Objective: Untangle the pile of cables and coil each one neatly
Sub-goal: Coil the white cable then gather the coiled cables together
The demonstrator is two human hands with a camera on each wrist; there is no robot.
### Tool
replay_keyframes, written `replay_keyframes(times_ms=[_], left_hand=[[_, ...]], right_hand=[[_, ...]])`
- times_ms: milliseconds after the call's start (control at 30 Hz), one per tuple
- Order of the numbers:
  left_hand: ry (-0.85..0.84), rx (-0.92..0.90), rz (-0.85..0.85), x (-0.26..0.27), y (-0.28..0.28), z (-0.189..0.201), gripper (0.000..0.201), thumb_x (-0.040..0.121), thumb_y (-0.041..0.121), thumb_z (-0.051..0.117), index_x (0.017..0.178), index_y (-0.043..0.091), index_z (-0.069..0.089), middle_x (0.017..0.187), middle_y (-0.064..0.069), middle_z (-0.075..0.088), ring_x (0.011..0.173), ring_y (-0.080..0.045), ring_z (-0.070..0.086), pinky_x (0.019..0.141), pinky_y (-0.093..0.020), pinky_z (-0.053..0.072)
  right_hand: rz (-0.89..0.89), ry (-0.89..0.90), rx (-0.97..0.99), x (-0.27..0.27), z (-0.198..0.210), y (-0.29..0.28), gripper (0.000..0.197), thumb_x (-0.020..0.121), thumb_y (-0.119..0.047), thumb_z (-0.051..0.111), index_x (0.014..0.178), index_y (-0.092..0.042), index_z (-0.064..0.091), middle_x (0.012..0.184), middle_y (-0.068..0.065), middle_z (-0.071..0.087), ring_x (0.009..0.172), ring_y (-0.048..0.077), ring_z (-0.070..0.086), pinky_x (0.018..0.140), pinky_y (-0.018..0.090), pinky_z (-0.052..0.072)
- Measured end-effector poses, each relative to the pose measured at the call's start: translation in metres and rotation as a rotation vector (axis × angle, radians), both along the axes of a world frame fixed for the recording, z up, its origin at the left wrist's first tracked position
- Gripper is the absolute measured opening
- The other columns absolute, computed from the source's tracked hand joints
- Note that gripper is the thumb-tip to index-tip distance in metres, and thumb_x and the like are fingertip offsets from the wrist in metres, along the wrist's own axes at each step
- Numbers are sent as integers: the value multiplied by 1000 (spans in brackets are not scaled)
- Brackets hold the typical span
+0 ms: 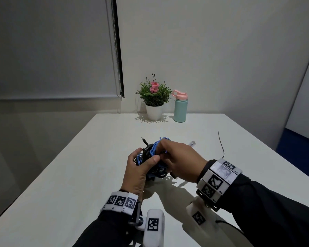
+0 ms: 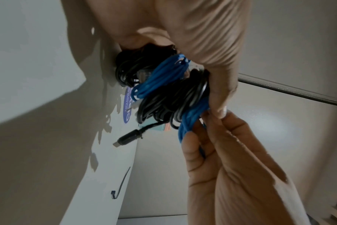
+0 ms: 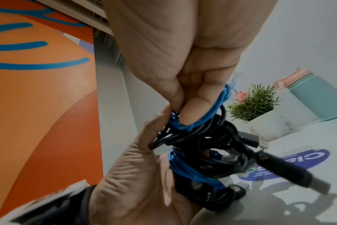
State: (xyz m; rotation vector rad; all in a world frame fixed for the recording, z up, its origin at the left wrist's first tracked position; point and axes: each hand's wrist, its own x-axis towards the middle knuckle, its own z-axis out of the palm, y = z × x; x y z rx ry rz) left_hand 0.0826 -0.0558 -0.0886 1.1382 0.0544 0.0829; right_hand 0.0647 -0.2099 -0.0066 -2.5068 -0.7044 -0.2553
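cables (image 1: pixel 151 157), blue and black wound tightly together, sit bunched above the table's (image 1: pixel 78 175) near middle. my left hand (image 1: pixel 138 172) curls round the bundle; my right hand (image 1: pixel 178 160) pinches blue strands (image 3: pixel 206 118). i judge a hard tug could cinch knots or snag the dangling usb plug (image 3: pixel 298 175).

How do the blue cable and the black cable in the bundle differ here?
The blue cable is bright and wraps across the bundle in bands; the black cable forms the dark bulk beneath. The black cable's plug hangs free; the right hand pinches the blue cable. Both sit tangled in the left hand.
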Motion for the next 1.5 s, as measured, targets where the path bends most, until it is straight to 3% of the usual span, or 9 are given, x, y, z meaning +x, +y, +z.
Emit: replay_keyframes(times_ms=[233, 400, 533, 667, 833, 967, 1100, 1333, 1500], left_hand=[[-56, 106, 97, 3, 3, -2, 84, 42, 42, 87, 118, 20, 58, 113, -17, 70, 99, -34, 72, 87, -51, 58], [-40, 59, 115, 5, 1, -2, 85, 40, 38, 88, 117, 16, 57, 115, -21, 69, 107, -42, 67, 94, -59, 54], [-17, 83, 132, 2, 1, -1, 79, 42, 40, 88, 112, 22, 59, 115, -19, 69, 107, -43, 67, 91, -67, 52], [-16, 105, 133, 2, 1, -1, 78, 41, 42, 88, 112, 24, 59, 113, -15, 71, 103, -36, 70, 90, -61, 55], [-40, 117, 137, 3, 0, -3, 80, 40, 45, 86, 111, 23, 59, 110, -12, 71, 95, -27, 72, 80, -46, 61], [-81, 141, 136, 4, 1, -4, 79, 40, 47, 85, 110, 23, 59, 106, -8, 71, 78, -10, 72, 62, -24, 55], [-88, 180, 166, 4, 2, -5, 76, 41, 49, 84, 108, 26, 59, 108, -7, 71, 86, -16, 71, 66, -29, 54], [-76, 218, 206, 4, 3, -4, 75, 41, 49, 85, 108, 28, 57, 110, -10, 69, 93, -29, 71, 69, -38, 58], [-75, 258, 218, 4, 4, -4, 70, 48, 40, 87, 109, 26, 56, 109, -9, 69, 94, -28, 71, 74, -40, 60]], right_hand=[[177, 347, 184, -11, 27, -13, 24, 97, -5, 49, 110, -14, 68, 108, 7, 70, 96, 23, 71, 73, 40, 62], [142, 474, 622, 11, 57, -69, 17, 98, -5, 52, 100, -7, 68, 100, 15, 72, 75, 27, 74, 54, 31, 57], [-383, 308, 152, 67, 31, -123, 21, 95, 0, 50, 96, -9, 70, 97, 17, 70, 73, 25, 68, 63, 30, 55], [-584, 346, -496, 99, -9, -156, 29, 96, -13, 52, 122, -15, 66, 116, 7, 68, 83, 16, 58, 67, 21, 46], [-689, 344, -544, 117, -29, -161, 33, 98, -34, 53, 119, -12, 65, 125, 4, 64, 113, 22, 61, 90, 26, 47], [-702, 375, -569, 127, -35, -162, 26, 78, -35, 77, 93, -13, 74, 99, 6, 73, 92, 24, 69, 79, 28, 56], [-686, 279, -595, 131, -44, -161, 21, 86, -32, 68, 97, -14, 73, 99, 3, 74, 93, 23, 69, 77, 25, 54], [-537, 233, -496, 132, -48, -141, 41, 95, -38, 54, 130, -16, 54, 126, 1, 62, 120, 24, 56, 98, 28, 43], [-363, 176, -594, 130, -48, -110, 18, 89, -30, 63, 100, -18, 71, 105, 1, 71, 100, 22, 63, 77, 23, 42]])
